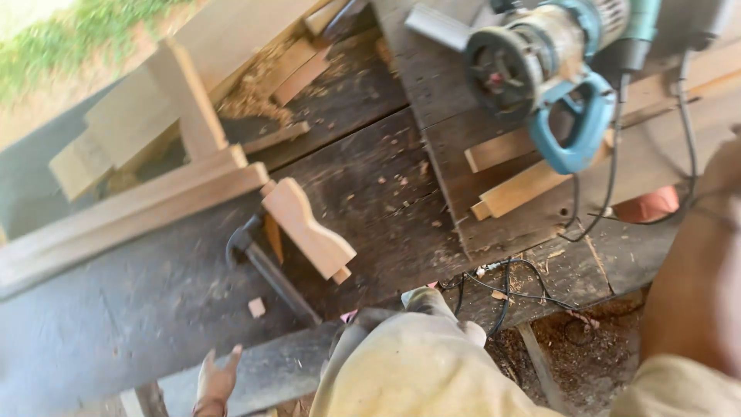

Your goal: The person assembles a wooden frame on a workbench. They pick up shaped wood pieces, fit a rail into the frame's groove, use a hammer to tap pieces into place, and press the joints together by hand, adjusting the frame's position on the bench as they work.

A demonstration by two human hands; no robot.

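Dark workbench bears shaped wood piece, hammer, router.

1. A single view, from a camera worn on the person's head.
2. It looks steeply down and is tilted, so the dark plank table runs slantwise across the picture.
3. It sits close: the person's own pale-clad body fills the lower edge.
4. Grass shows at the upper left corner.
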